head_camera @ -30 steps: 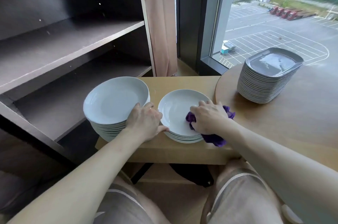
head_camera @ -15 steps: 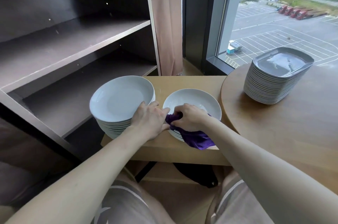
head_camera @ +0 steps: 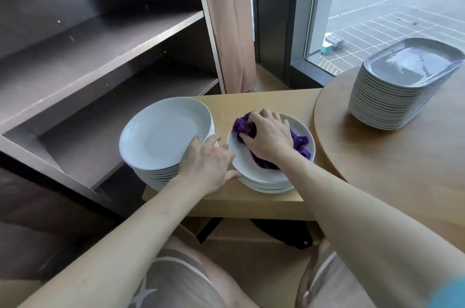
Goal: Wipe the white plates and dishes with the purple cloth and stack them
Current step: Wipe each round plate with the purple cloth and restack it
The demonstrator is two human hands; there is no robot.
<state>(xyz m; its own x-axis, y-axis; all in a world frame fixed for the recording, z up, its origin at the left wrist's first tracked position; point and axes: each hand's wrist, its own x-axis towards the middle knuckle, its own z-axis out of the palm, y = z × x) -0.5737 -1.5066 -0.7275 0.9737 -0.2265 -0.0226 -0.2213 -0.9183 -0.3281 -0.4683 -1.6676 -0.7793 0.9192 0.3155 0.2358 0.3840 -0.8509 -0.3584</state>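
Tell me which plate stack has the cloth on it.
The shorter round white stack, nearer the round table; the right hand holds the purple cloth in its top plate.

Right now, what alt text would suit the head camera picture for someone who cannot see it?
A person's right hand grips a purple cloth on the top plate of a short stack of white plates. The left hand rests between it and a taller white stack; stacked grey trays stand at right.

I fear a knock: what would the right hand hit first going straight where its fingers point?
Likely the top plate rim under the right hand, then bare table; the taller stack seems aside.
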